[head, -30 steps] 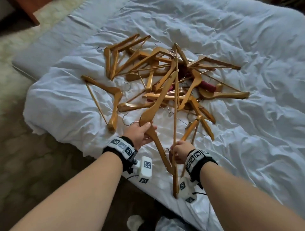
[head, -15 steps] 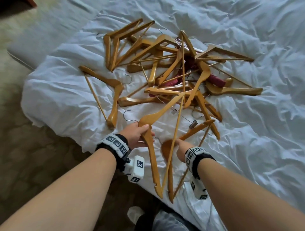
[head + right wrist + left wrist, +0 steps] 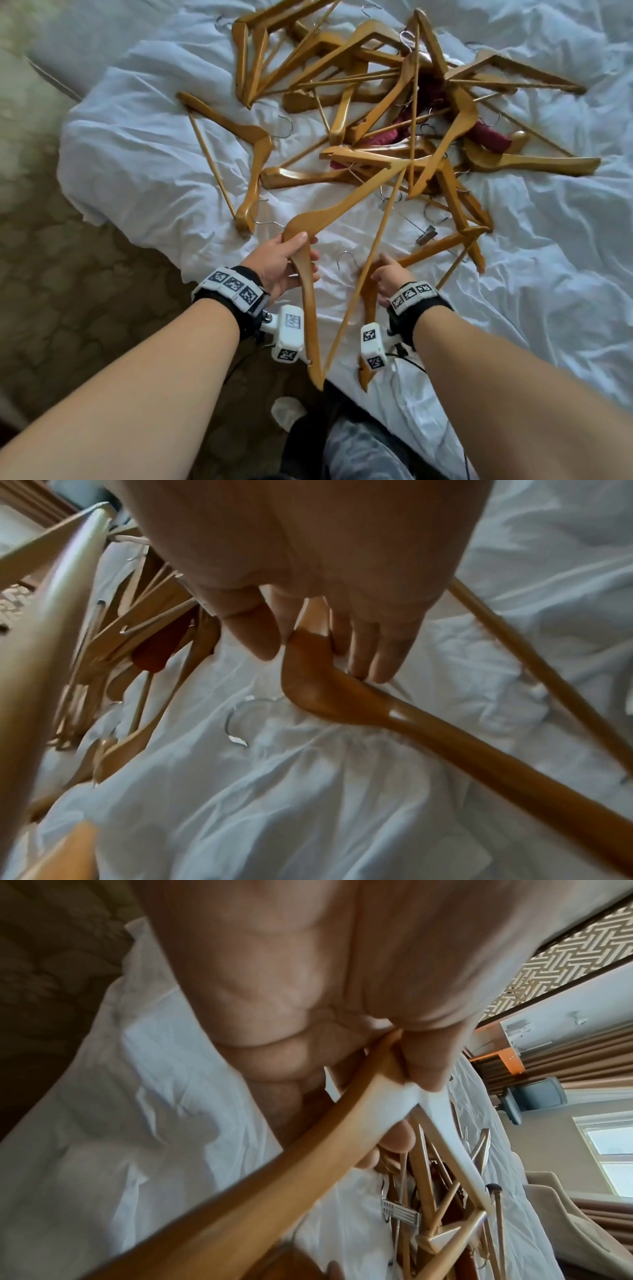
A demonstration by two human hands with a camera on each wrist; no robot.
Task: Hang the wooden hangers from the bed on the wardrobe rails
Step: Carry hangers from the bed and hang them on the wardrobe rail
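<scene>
A heap of wooden hangers (image 3: 376, 85) lies tangled on the white bed (image 3: 154, 144). My left hand (image 3: 306, 255) grips one wooden hanger (image 3: 346, 205) at its bend, thumb on top. Its far arm reaches into the heap and its near arm hangs past the bed edge. In the left wrist view my left hand (image 3: 411, 1110) wraps the same hanger (image 3: 240, 1191). My right hand (image 3: 380, 274) holds a second hanger (image 3: 435, 245) at its neck, low over the sheet. In the right wrist view my right hand (image 3: 315, 656) has thumb and fingers either side of that hanger (image 3: 428, 731), whose metal hook (image 3: 236, 723) lies on the sheet.
Dark red padded hangers (image 3: 489, 137) and a metal clip hanger (image 3: 426, 234) are mixed into the heap. Patterned carpet (image 3: 68, 291) lies left of the bed corner. My legs (image 3: 359, 452) stand at the bed edge. Rumpled duvet spreads to the right (image 3: 548, 274).
The left hand's hanger has swung flatter, its far end drawn partly out of the heap. The right hand's hanger has tipped from upright to lying across the bed. The view has moved closer.
</scene>
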